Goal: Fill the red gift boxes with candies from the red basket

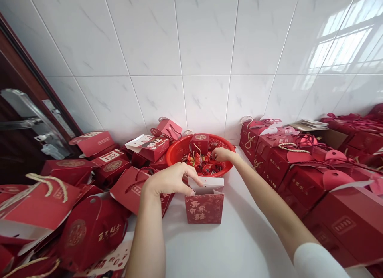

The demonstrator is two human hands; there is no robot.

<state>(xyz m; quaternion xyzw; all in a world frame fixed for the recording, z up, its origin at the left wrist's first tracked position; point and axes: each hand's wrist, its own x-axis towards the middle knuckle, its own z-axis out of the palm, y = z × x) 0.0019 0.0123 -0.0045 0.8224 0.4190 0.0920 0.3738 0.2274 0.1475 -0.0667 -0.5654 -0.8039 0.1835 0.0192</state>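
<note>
An open red gift box (204,209) with gold lettering stands upright on the white table. My left hand (173,180) holds it by the upper left edge, thumb at the rim and fingers over the opening. Behind the box, against the wall, sits a red plastic basket (176,152) with wrapped candies (206,166) and a small closed red box (200,143) in it. My right hand (220,154) reaches into the basket's right side with its fingers curled down at the candies; what they hold, if anything, is too small to make out.
Loose red boxes (92,230) lie piled on the left, near a door handle (20,122). Rows of red boxes (305,190) with ribbons and cords line the right side. A tiled wall (206,98) rises behind the table (239,246).
</note>
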